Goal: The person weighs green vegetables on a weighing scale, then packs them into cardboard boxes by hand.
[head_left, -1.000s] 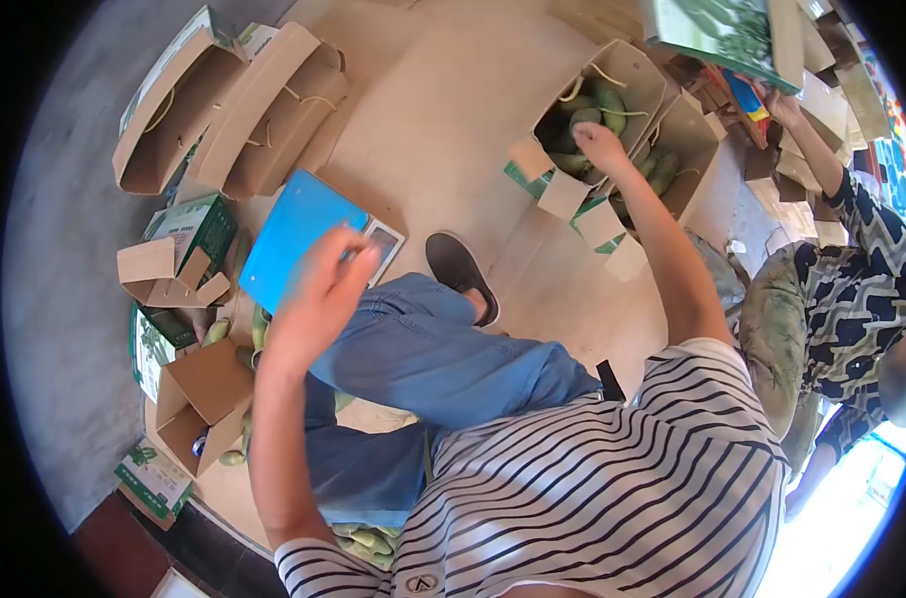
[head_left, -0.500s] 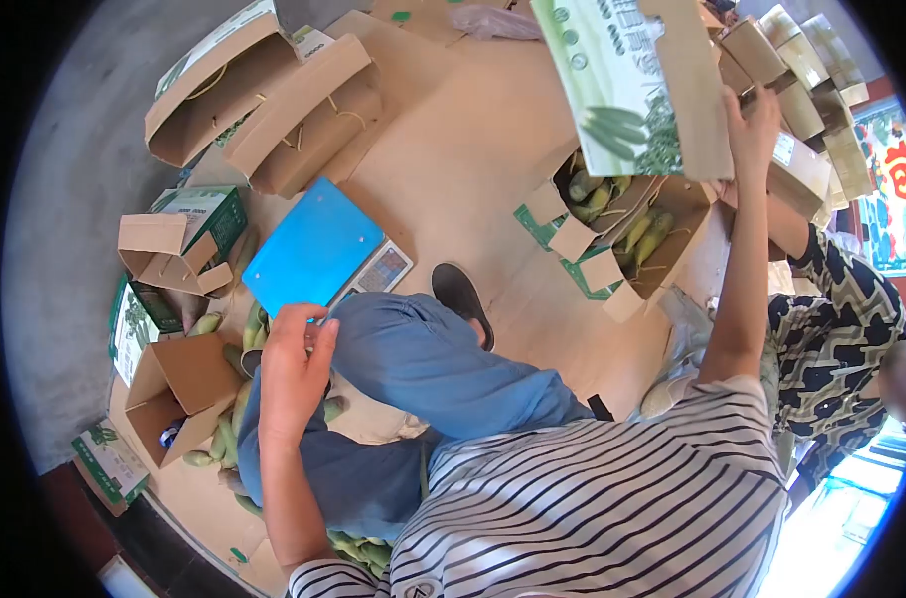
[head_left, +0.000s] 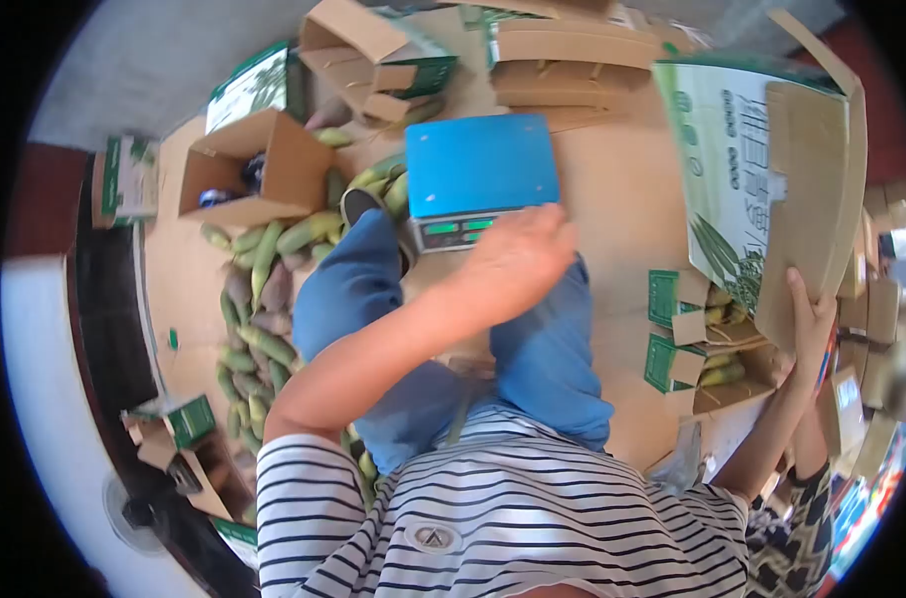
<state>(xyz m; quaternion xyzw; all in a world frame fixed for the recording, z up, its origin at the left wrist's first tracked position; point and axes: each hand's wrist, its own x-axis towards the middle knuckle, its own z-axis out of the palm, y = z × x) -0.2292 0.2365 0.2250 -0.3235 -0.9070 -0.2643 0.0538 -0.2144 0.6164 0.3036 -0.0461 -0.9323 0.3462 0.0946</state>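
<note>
On the right, my right hand (head_left: 810,317) grips the lower edge of a cardboard box (head_left: 737,164) printed in white and green. The box is held up and tilted, with a flap standing out at its top. My left hand (head_left: 521,257) hovers at the front right of a blue-topped scale (head_left: 483,164) and hides part of its keypad. Motion smears its fingers, and I see nothing clear in them. Beneath the held box are open boxes (head_left: 737,397) containing green radishes (head_left: 724,369).
A pile of green radishes (head_left: 264,264) lies left of my legs. An open carton (head_left: 259,164) with dark blue items stands behind it. More open boxes (head_left: 573,45) are at the back. Another person's patterned sleeve (head_left: 797,538) is at the lower right, near stacked cartons (head_left: 877,299).
My view has turned left. My left hand has gone from beside my knee to the scale's front right. The box in my right hand has tilted and shows more of its printed side.
</note>
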